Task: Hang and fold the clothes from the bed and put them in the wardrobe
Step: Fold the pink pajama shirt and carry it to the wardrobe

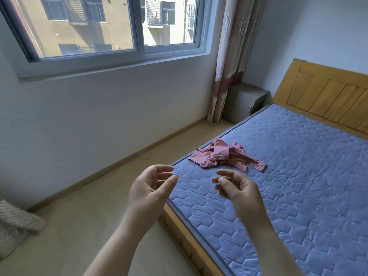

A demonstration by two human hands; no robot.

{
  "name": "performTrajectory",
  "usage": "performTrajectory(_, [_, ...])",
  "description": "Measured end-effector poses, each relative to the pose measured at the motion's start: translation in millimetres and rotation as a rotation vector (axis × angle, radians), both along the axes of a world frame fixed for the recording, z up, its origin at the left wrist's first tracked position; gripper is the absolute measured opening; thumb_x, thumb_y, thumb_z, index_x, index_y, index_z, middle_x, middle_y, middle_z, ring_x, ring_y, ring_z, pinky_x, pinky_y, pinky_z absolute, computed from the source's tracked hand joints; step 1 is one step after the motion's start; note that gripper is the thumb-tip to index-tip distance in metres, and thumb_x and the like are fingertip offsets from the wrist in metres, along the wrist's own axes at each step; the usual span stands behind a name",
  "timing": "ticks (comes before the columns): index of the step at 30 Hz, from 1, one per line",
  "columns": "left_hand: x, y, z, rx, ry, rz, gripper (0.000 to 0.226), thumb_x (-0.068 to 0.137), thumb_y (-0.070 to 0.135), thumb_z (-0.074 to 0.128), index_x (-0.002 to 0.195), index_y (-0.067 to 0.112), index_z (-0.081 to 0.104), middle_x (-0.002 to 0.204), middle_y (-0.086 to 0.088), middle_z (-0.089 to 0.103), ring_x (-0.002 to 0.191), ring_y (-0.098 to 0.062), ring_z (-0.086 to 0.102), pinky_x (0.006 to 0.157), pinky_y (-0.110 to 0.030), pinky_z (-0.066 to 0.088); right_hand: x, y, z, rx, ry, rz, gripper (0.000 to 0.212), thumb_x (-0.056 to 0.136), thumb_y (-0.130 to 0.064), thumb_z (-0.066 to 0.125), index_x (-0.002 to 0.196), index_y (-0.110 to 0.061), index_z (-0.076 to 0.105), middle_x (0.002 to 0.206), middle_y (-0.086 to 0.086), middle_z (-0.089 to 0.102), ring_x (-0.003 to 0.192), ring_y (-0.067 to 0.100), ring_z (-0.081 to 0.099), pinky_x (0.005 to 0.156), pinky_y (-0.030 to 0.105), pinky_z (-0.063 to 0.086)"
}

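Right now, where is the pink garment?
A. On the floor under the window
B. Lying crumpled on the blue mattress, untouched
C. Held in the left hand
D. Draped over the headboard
B. The pink garment lies bunched on the blue mattress, beyond the left hand and right hand, which both hold nothing.

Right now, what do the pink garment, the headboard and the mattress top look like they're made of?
Pink garment: thin soft cloth, perhaps cotton; it lies in limp crumpled folds. Headboard: yellowish wood or veneer, matte, with grooved panels. Mattress top: blue quilted fabric, stitched into hexagon-like cells.
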State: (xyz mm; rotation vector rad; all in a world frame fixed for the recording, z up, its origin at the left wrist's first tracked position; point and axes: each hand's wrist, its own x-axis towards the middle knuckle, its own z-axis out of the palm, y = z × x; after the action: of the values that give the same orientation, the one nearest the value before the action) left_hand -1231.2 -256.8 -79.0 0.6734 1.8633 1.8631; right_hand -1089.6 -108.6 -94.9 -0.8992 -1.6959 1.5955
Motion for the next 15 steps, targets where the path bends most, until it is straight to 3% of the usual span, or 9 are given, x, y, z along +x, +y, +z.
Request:
performTrajectory(4, [-70.5,22.5,-4.8,-0.01,0.004,-0.059,0.013,0.084,0.014,0.074,0.095,0.019,0.069,0.09,-0.008,0.074,0.082,-0.023,0.069,0.075,-0.031,0.055,-62.2,15.8,-3.5,-0.004,-0.012,-0.064,0.013,0.092,-0.011,0.061,0.099,-0.018,0.07,0.09,0.003,0.075,0.081,0.013,0.07,0.079,0.028,0.056])
performTrajectory(7, [-125.8,36.1,-0.5,-0.009,0.007,-0.086,0.022,0.074,0.029,0.073,0.094,0.021,0.069,0.09,-0.006,0.074,0.085,-0.025,0.069,0.079,-0.035,0.056,-113.3,24.7,1.6,0.011,-0.011,-0.095,0.013,0.092,-0.009,0.061,0.1,-0.015,0.07,0.09,0.006,0.075,0.082,0.014,0.069,0.08,0.028,0.056])
performTrajectory(15, [-236.5,87.6,-0.1,-0.051,-0.001,-0.171,0.012,0.084,0.014,0.072,0.094,0.022,0.07,0.089,-0.004,0.074,0.085,-0.022,0.07,0.082,-0.038,0.057,-205.7,54.9,6.8,-0.005,-0.023,-0.17,0.014,0.093,-0.009,0.06,0.101,-0.016,0.07,0.091,0.002,0.075,0.082,0.013,0.07,0.076,0.023,0.056])
